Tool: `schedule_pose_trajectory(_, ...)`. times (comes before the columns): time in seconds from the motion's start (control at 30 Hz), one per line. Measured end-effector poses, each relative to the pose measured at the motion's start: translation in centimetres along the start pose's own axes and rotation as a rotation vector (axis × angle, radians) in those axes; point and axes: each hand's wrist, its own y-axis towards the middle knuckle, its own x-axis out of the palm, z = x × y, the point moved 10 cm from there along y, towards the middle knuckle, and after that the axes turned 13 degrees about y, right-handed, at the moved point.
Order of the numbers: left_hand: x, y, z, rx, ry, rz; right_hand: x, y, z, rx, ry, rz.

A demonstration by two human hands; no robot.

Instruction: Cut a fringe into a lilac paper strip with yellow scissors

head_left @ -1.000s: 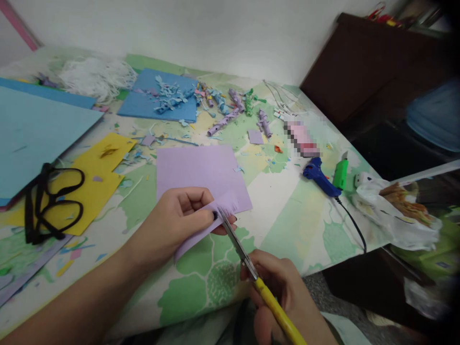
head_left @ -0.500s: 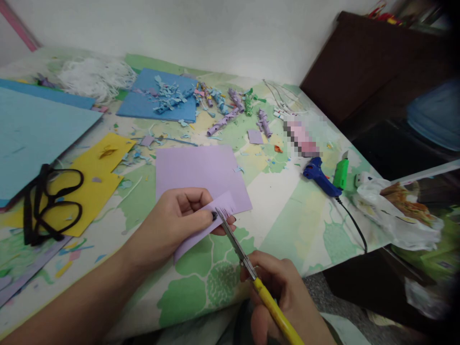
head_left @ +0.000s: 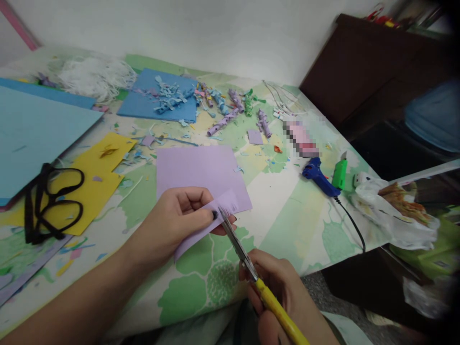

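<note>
Between its thumb and fingers, my left hand (head_left: 192, 215) holds a purple paper strip (head_left: 197, 238) with fine slits along its upper right edge. My right hand (head_left: 276, 287) is closed around the yellow handles of the scissors (head_left: 275, 306). The scissor tips touch the slit edge of the strip, just right of my left thumb. Under and behind the strip, a larger purple sheet (head_left: 201, 165) lies flat on the patterned tablecloth.
Black glasses (head_left: 53, 206) rest on yellow paper (head_left: 95, 184) at left. Rolled paper pieces (head_left: 223, 122) and blue sheets (head_left: 131, 103) lie behind. A blue glue gun (head_left: 319, 177), green cutter (head_left: 339, 173) and plastic bag (head_left: 381, 211) are at right.
The scissor tips have shifted slightly right and down along the strip's slit edge, and my right hand's lower fingers have moved a little with the handles. My left hand has barely moved.
</note>
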Motion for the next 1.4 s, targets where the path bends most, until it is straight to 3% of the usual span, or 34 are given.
schedule_pose_trajectory(0.2,0.0,0.2,-0.1,-0.005,-0.017,0.005,0.4,0.7,-0.2,0.028,0.047,0.048)
schedule_pose_trajectory(0.9,0.0,0.2,-0.4,-0.023,-0.041,0.005,0.5,1.2,-1.1,0.02,0.033,0.025)
schedule_pose_trajectory(1.03,0.0,0.2,-0.5,-0.022,-0.057,0.0,1.1,1.5,-1.0,0.033,0.098,-0.026)
schedule_pose_trajectory(1.4,0.3,0.4,-0.5,-0.026,-0.077,-0.031,0.5,1.4,-0.9,0.011,0.095,0.039)
